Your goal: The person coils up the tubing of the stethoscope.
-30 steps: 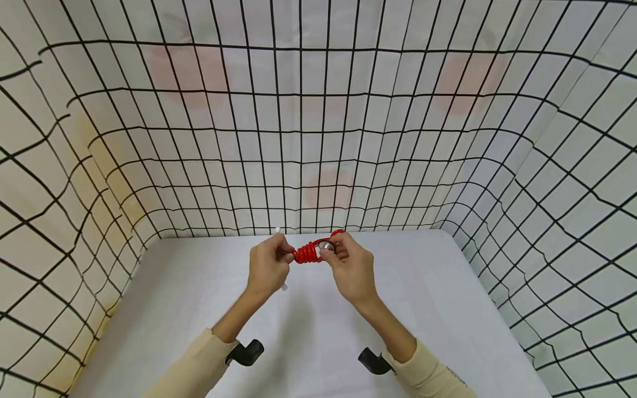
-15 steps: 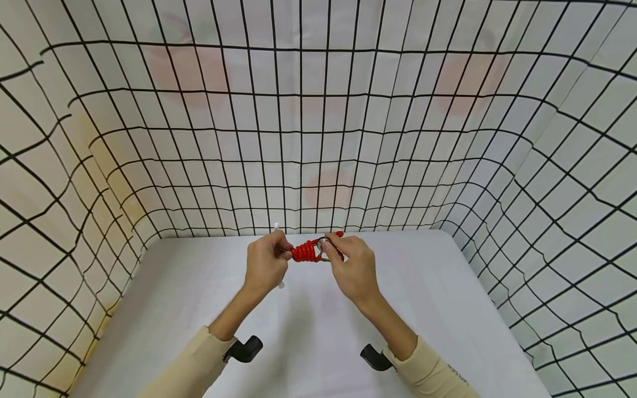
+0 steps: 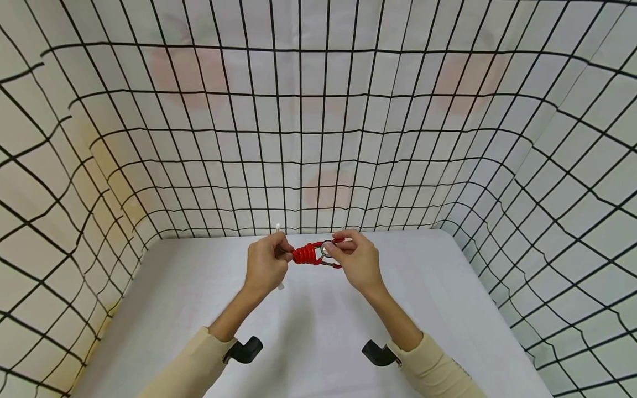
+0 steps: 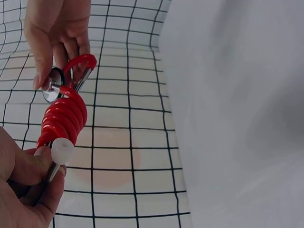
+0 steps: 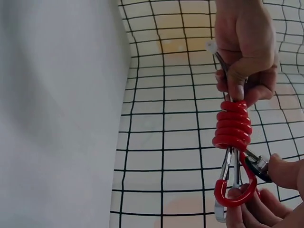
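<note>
Head view: a person's two bare hands hold up a stethoscope of glossy red tubing and silver metal (image 3: 304,254), seen over the middle of the far edge of a smooth white worktop (image 3: 438,309), before a black wire grid (image 3: 301,96). The left hand (image 3: 267,263) pinches the slim silver ear tubes (image 5: 221,59) between thumb and fingers, a round white ear tip (image 4: 62,151) poking out beside it. The right hand (image 3: 359,264) has its thumb against the round, dark-rimmed silver chestpiece (image 4: 51,85) and its fingers curled at the red loop beyond the coils. For tidy work, we judge, the left pinch should sit firm and close against the coils, so the turns lie snug and do not spring loose; the right thumb would best steer the chestpiece by its rim, easing rather than forcing the springy tube. We can read no brand on the stethoscope; small dark marks (image 3: 460,367) on the beige right sleeve (image 3: 430,367) resemble lettering, too tiny to make out.
</note>
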`<state>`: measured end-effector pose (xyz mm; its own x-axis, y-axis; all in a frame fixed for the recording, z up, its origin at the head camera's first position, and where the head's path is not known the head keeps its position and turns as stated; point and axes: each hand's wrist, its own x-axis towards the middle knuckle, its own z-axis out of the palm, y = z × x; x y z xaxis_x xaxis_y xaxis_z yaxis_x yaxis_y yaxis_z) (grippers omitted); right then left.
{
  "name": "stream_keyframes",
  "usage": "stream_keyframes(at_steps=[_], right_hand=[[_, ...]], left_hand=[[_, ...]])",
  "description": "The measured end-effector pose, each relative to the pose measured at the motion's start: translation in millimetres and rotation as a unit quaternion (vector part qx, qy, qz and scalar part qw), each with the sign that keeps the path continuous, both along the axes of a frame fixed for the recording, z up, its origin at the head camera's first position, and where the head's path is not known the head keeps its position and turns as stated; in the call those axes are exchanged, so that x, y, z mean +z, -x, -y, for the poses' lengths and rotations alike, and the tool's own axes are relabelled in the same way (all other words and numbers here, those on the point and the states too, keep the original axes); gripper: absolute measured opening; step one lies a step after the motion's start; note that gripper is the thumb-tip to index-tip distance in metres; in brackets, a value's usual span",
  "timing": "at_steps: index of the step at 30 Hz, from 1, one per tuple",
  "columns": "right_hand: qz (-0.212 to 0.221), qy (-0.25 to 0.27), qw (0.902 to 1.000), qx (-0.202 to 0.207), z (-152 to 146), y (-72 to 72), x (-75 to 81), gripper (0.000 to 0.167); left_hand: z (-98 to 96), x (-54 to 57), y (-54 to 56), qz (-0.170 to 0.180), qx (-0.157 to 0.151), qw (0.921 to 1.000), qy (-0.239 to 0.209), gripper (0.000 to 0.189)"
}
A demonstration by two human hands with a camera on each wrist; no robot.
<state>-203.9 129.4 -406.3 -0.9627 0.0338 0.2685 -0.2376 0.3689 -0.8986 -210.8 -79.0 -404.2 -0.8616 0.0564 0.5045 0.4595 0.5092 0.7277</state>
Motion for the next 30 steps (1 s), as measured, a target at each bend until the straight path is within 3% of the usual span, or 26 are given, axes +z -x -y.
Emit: stream_keyframes(at_steps=[5, 13, 20, 24, 30], right_hand=[[0.045, 0.006, 0.9989, 0.011, -5.0, 1.5, 1.9, 0.032], [0.136, -0.025, 0.9874, 0.077, -12.3, 8.8, 4.4, 0.037], [0.195, -0.017, 0.9778, 0.074, -14.7, 8.4, 3.1, 0.034], [0.2, 0.003, 0.9775, 0.067, -11.9, 5.8, 1.7, 0.028], [0.151, -0.025, 0.9873, 0.043, -5.4, 2.0, -0.5, 0.023]], left_hand=[[1.1, 1.1, -0.1, -0.001, 0.003, 1.0, 0.004, 0.023], [4.3, 0.3, -0.1, 0.009, 0.002, 0.9999, 0.01, 0.023], [4.4, -5.6, -0.8, 0.027, -0.008, 0.9996, 0.007, 0.024], [3.5, -6.7, -1.6, 0.033, -0.014, 0.9993, 0.01, 0.023], [3.1, -7.9, -1.4, 0.032, -0.014, 0.9993, 0.014, 0.022]])
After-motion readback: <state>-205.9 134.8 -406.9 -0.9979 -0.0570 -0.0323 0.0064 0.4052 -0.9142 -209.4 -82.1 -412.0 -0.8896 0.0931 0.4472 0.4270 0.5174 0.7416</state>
